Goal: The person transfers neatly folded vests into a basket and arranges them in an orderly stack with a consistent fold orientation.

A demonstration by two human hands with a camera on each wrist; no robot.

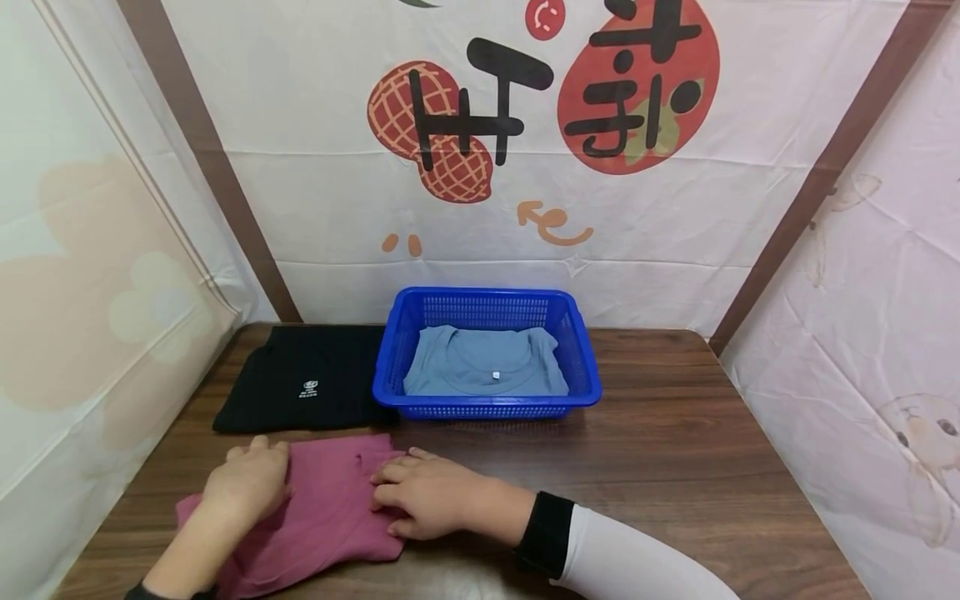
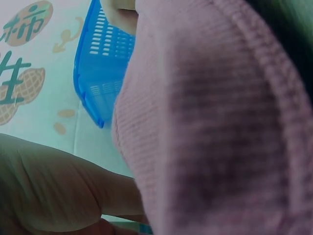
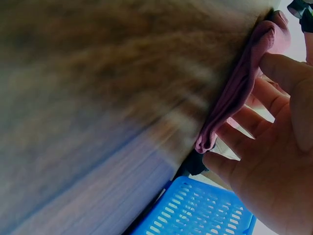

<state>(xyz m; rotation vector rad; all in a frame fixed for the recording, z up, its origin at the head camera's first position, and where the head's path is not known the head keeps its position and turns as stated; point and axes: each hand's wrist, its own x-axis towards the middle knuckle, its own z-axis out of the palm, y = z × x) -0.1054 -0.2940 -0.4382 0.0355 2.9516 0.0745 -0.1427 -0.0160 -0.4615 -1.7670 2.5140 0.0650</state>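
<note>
A folded dusty-pink garment [image 1: 330, 500] lies on the front left of the table. My left hand [image 1: 251, 483] rests over its upper left part. In the left wrist view, raised pink fabric [image 2: 210, 117] fills much of the picture and hides those fingertips, so their hold is unclear. My right hand [image 1: 431, 496] lies on the garment's right edge, fingers spread and loosely extended. The right wrist view shows the right hand's fingers [image 3: 249, 120] laid over the cloth's layered edge [image 3: 234, 90], the thumb against it as well.
Behind the garment, a blue plastic basket [image 1: 487, 412] holds a folded grey-blue shirt [image 1: 487, 367]. Left of the basket lies a folded black garment [image 1: 300, 375] with a small white print. The brown wooden table [image 1: 645, 475] meets printed cloth walls [image 1: 637, 217] at the back and sides.
</note>
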